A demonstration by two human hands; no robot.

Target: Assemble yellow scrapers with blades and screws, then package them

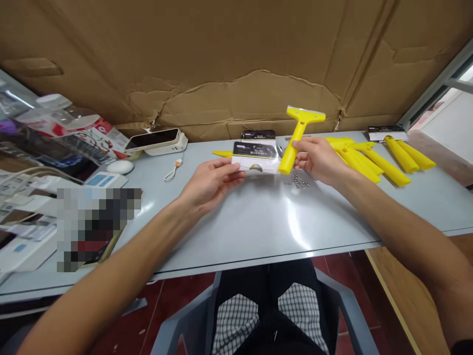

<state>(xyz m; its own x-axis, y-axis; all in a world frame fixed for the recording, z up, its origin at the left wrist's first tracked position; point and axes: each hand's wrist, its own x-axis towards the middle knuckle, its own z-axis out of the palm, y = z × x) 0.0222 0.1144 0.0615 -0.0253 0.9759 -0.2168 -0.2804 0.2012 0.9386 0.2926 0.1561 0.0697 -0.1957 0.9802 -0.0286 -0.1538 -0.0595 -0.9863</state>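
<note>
1. Head view: the left hand [211,185] pinches a clear packet [255,159] between its fingers [231,170], steadying it.
2. The right hand [320,160] clenches an upright yellow scraper [295,140] by its handle, ready above the packet; small metal beads [297,181] lie just below those fingers.

on our pale grey laminate table [258,222], small steel beads [297,181] lie near the middle, yellow plastic scraper handles [373,160] lie in a row to their right, a black smartphone [152,139] rests on a white plastic block [173,149] to our left, and a brown corrugated cardboard sheet [221,74] stands behind.
</note>
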